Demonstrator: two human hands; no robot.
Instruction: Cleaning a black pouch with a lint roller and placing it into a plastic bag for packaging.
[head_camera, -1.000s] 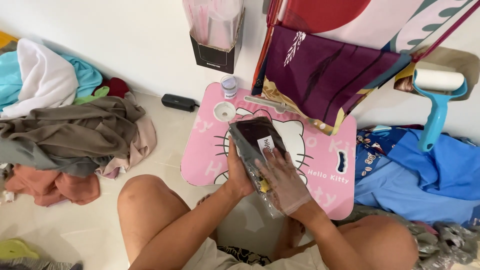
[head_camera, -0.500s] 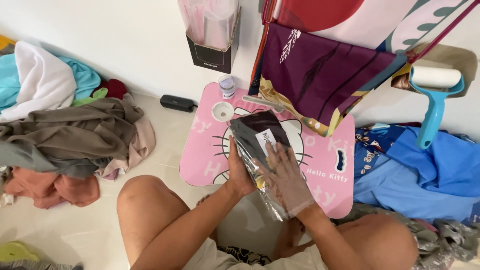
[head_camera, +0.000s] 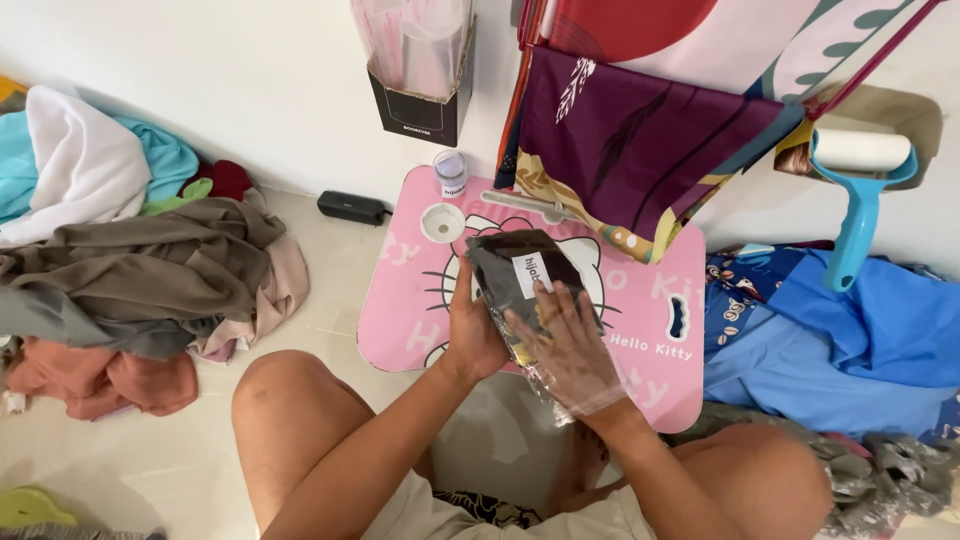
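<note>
Together, hands (head_camera: 520, 335) around bagged cloth (head_camera: 525, 280).

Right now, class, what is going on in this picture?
A person sits on the floor at a pink table. The left hand holds a dark folded cloth from the side, while the right hand, inside a clear bag, presses on it. Clothes lie piled to the left.
</note>
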